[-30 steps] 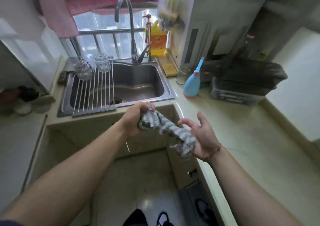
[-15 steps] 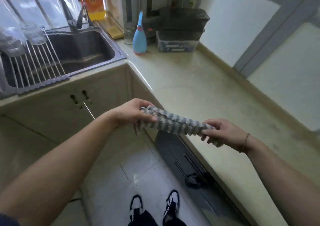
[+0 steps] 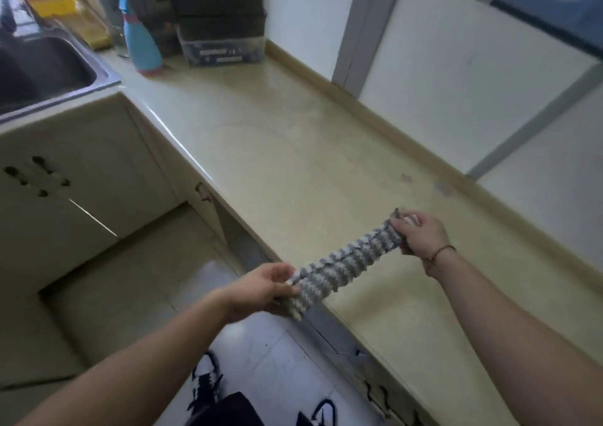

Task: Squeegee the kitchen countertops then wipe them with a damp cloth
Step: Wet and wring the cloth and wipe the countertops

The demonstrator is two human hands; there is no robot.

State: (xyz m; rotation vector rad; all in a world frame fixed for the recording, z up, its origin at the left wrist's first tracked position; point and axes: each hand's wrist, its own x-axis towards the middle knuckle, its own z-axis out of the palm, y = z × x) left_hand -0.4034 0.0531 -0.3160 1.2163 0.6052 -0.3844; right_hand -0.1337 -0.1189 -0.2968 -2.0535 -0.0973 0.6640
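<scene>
A grey-and-white striped cloth (image 3: 346, 265), bunched into a long roll, is stretched between both hands over the front edge of the beige countertop (image 3: 293, 151). My left hand (image 3: 261, 288) grips its near end, just off the counter edge above the floor. My right hand (image 3: 419, 234) grips the far end above the counter surface. A thin bracelet sits on my right wrist. No squeegee is in view.
A steel sink (image 3: 49, 73) lies at the upper left. A blue spray bottle (image 3: 140, 40) and a dark-lidded plastic box (image 3: 222, 31) stand at the counter's back corner. A raised lip and white wall panels (image 3: 456, 60) border the counter's far side. Cabinet doors (image 3: 65, 197) are below.
The view has turned right, away from the sink and along the counter. Both hands carried the cloth to the right and pulled it out straight over the counter edge.
</scene>
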